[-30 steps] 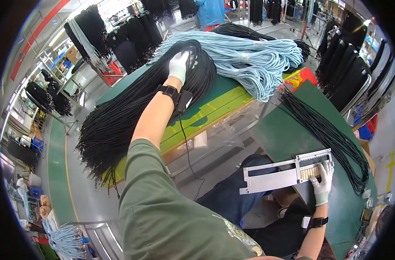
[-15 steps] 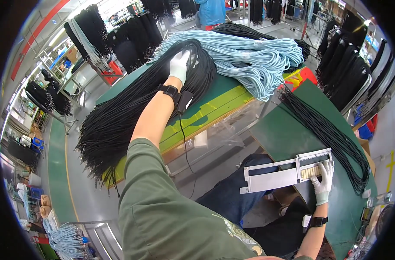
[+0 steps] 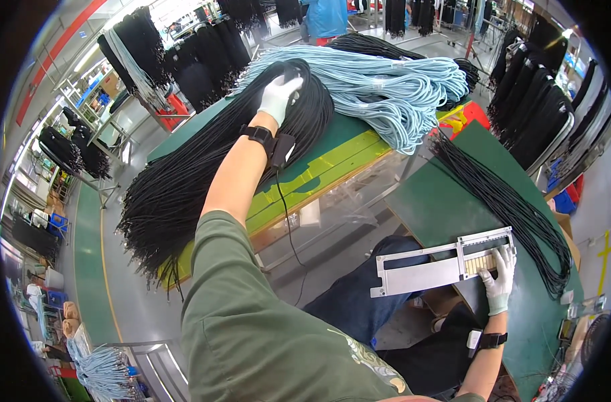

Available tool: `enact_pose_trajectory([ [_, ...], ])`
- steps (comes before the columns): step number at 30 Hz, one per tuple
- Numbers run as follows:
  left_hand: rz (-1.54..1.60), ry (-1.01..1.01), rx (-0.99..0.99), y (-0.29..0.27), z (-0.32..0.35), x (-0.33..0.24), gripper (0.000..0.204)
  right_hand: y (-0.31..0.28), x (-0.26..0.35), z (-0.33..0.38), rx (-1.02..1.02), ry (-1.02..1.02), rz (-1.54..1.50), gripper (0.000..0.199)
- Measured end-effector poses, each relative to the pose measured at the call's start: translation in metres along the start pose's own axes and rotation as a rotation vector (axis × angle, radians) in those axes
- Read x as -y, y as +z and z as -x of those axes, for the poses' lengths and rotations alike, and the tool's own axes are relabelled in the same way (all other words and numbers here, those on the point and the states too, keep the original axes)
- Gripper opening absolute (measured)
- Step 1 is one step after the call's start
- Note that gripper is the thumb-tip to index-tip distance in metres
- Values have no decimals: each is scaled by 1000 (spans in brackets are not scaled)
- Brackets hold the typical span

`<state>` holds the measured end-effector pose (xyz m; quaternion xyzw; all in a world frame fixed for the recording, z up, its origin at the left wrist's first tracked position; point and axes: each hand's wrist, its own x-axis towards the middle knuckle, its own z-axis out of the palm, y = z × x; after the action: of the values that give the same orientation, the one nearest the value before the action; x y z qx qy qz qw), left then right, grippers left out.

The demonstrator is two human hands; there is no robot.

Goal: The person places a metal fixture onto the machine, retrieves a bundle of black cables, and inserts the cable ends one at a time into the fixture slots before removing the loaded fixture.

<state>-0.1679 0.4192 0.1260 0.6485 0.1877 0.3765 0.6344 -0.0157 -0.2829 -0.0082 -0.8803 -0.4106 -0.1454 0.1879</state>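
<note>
My left hand (image 3: 278, 98), in a white glove, reaches out to the looped end of a big bundle of black cables (image 3: 205, 164). Its fingers are bent into the loops and appear closed on some of the cables; the fingertips are partly hidden. My right hand (image 3: 499, 276), also gloved, grips the right end of a long silver metal frame (image 3: 412, 276). A row of pale brass-coloured pieces (image 3: 478, 264) sits in the frame beside my fingers. The frame's left part juts past the table edge over my leg.
Pale blue cable coils (image 3: 386, 84) are heaped behind the black bundle. A thinner strand of black cables (image 3: 513, 208) lies across the green right table (image 3: 426, 194). Racks of hanging black cables (image 3: 529, 100) stand around. A person in blue (image 3: 327, 19) is at the back.
My left hand has drawn back slightly, and its fingers have gone from stretched forward to bent toward the right. My right hand and the metal frame have barely moved.
</note>
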Motion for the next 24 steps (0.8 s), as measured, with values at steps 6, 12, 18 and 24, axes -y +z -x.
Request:
enact_pose_trajectory([
  [6, 468, -77, -11, -10, 37, -64, 19, -3, 4, -1, -161, 149, -297, 56],
  [12, -260, -88, 113, 50, 200, -122, 22, -63, 164, -95, 28, 145, -1106, 37],
  [18, -689, 483, 249, 97, 302, -59, 25, -36, 346, -164, 534, 168, -1447, 40],
  [24, -664, 603, 155, 47, 315, -76, 25, -57, 393, -159, 303, 1, -1328, 31],
])
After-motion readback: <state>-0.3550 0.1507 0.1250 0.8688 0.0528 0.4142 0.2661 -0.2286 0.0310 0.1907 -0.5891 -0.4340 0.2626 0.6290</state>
